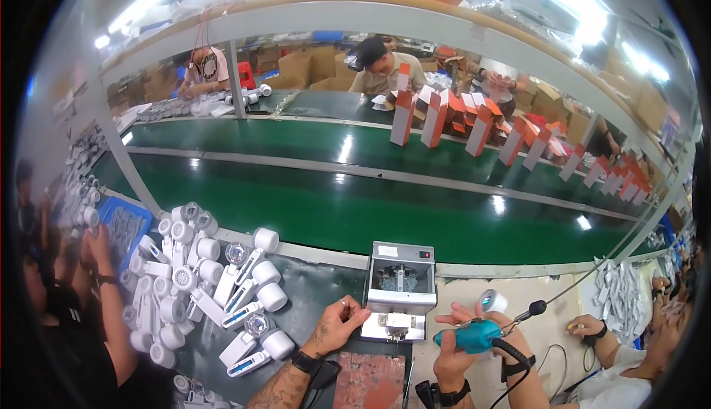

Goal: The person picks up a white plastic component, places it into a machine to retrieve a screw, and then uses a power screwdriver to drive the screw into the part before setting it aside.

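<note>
"What's our biggest thing?"
"Our metal box (404, 303), likely heavy; at its left edge our left hand (337, 325) curls loosely, grip unclear to us."
"Right of the box?"
"Our right hand (448, 362) wraps the teal screwdriver (475, 336): probably light, stiff, best gripped mid-body."

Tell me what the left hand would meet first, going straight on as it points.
Probably the silver, box-shaped metal machine: the left hand points its fingers at the machine's left side and seems to touch it, though depth is unclear.
</note>
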A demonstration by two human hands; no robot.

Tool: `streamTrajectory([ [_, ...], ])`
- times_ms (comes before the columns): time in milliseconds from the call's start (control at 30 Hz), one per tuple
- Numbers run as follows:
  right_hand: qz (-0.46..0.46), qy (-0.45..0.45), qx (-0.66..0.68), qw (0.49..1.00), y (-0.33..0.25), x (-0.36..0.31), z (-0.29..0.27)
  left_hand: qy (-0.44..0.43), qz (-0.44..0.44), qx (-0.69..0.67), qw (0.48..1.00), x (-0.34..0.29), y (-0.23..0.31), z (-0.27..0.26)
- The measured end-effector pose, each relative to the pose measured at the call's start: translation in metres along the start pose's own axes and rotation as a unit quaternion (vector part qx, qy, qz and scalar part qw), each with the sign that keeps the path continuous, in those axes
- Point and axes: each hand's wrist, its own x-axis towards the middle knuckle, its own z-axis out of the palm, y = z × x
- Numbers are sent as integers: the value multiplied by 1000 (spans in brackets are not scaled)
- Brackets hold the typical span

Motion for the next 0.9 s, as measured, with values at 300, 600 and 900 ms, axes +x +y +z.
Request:
streamTrajectory([
  [300,20,-95,-37,995,-3,-6,-11,8,9,26,1000,0,3,0],
  [600,98,-17,98,990,-12,-6,2,34,23,-14,999,0,-4,5],
  [900,127,3,142,982,-2,-16,3,23,7,7,1000,0,6,4],
])
